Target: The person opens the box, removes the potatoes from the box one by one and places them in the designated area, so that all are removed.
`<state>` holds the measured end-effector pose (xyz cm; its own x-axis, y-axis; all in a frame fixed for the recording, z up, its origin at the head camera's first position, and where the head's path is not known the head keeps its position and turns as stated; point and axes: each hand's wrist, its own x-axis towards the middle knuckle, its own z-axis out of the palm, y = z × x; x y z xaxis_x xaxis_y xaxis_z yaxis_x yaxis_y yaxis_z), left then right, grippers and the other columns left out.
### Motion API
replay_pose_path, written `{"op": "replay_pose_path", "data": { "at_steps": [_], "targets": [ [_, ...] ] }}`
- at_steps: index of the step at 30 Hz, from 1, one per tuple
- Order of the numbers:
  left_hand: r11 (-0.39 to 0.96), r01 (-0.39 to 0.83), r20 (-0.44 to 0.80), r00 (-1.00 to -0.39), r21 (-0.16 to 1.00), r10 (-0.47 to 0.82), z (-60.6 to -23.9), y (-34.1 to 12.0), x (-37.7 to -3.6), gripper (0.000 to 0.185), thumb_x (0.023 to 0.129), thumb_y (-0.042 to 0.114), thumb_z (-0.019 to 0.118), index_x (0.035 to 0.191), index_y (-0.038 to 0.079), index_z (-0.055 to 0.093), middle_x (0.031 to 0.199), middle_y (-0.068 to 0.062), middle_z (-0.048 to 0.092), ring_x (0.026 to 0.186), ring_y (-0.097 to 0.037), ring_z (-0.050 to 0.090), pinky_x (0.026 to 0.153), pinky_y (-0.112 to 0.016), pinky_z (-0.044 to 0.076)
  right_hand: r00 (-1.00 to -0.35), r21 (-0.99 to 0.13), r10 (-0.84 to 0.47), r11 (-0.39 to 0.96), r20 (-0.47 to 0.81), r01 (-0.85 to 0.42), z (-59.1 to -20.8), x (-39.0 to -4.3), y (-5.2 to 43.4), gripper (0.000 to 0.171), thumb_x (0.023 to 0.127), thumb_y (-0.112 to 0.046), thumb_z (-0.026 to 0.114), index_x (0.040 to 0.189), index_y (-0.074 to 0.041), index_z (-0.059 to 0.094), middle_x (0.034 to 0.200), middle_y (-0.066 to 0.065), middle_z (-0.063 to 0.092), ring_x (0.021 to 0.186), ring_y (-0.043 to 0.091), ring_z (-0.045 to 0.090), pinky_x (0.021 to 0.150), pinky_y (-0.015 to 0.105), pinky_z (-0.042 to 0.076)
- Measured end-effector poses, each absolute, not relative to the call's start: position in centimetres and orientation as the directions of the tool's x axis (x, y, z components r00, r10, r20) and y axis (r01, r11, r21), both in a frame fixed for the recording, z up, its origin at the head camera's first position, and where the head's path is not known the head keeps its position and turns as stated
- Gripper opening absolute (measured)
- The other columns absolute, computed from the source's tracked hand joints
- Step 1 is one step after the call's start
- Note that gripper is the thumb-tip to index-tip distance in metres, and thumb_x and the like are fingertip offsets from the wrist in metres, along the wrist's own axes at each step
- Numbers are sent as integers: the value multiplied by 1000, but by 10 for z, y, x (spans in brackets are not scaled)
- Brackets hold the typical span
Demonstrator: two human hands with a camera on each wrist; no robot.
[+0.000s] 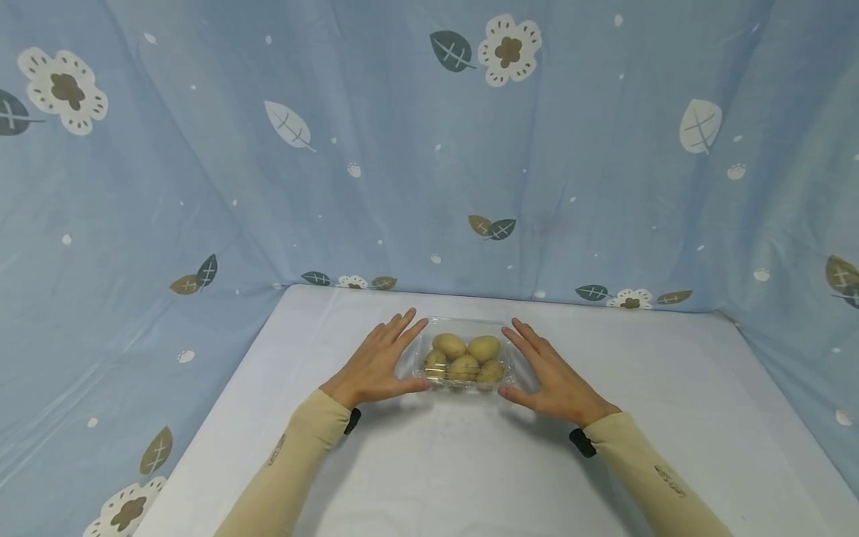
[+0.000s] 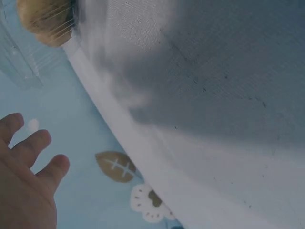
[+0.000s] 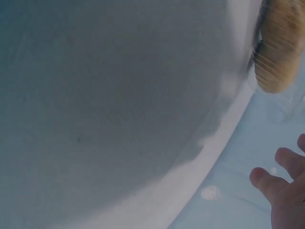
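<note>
A clear plastic clamshell box (image 1: 470, 324) sits on the white table in the head view, with several yellow-brown potatoes (image 1: 463, 368) inside. My left hand (image 1: 377, 367) is at its left side, fingers spread and the thumb by the front left corner. Mirroring it, my right hand (image 1: 558, 382) flanks the right side with its thumb near the front right corner. Neither hand curls round the box. The left wrist view catches a potato (image 2: 47, 19) behind the clear wall and loose fingers (image 2: 51, 174). Potatoes (image 3: 279, 52) also show at the right wrist view's upper right.
The white table (image 1: 443, 462) carries the box near its far half. Behind and at both sides hangs a blue curtain (image 1: 389, 149) with leaf and flower prints. Beige sleeves (image 1: 295, 447) and dark wrist bands (image 1: 582, 443) cover the forearms and wrists.
</note>
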<state>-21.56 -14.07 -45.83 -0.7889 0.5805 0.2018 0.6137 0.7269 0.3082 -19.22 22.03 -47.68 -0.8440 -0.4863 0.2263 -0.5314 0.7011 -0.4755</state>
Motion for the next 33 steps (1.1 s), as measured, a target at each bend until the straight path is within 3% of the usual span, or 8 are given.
{"op": "replay_pose_path", "data": {
  "at_steps": [9,20,27,33],
  "targets": [
    [711,631,179,-773,312,608,-461,-138,-218,104,85,73,63,165,25,17,170,-5,11,153,-36,17,120,-60,18,-813,-463,-526,672,251,-578,-477,-193,216,86,92,-56,69,161,-25,29,169,6,18,153,35,17,115,64,27],
    [702,615,116,-776,360,620,-468,-134,-221,99,89,73,57,165,28,13,171,6,2,154,-31,16,120,-60,19,-815,-465,-526,674,244,-574,-478,-191,214,84,93,-47,72,161,-20,30,169,5,17,153,36,18,114,63,28],
    [692,629,146,-768,354,623,-468,-132,-221,97,89,71,59,164,26,18,170,5,7,152,-32,23,118,-61,23,-812,-448,-530,681,243,-579,-477,-191,215,82,94,-45,72,161,-18,33,169,6,18,153,34,19,116,62,28],
    [710,635,143,-768,305,625,-465,-131,-224,97,87,75,57,164,26,22,169,9,9,151,-22,26,118,-57,27,-814,-434,-534,692,230,-577,-477,-192,216,81,95,-50,69,160,-18,33,169,5,19,153,32,20,117,59,27]
  ]
}}
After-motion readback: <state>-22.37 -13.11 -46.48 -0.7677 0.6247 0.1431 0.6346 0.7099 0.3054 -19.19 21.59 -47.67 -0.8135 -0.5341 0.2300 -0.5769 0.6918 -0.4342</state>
